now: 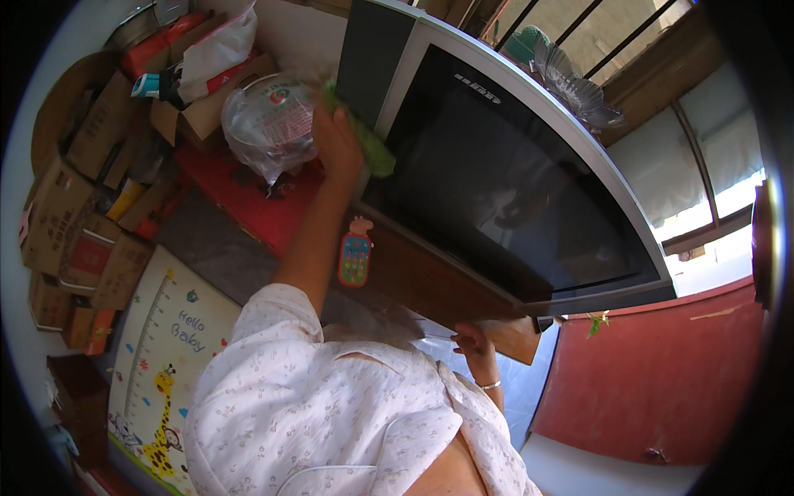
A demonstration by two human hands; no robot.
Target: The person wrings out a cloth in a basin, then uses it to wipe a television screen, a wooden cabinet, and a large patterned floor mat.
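Observation:
My left hand point(340, 146) presses a green cloth point(375, 149) against the left side of the frame of a flat-screen television point(496, 180); its upper fingers blur into the edge of a bag. Below the screen, my right hand point(474, 350), a bracelet at its wrist, hangs beside the end of the wooden TV cabinet point(434, 282) with its fingers loosely curled and apart. A toy phone point(355, 254) with a pink animal head lies at the cabinet's near edge.
Left of my left hand, a clear plastic bag point(273, 121) covers a round thing on a red cloth point(279, 211). Cardboard boxes point(62, 211) are stacked at the far left. A glass dish point(574, 84) stands behind the television. A printed baby mat point(167, 359) lies lower left.

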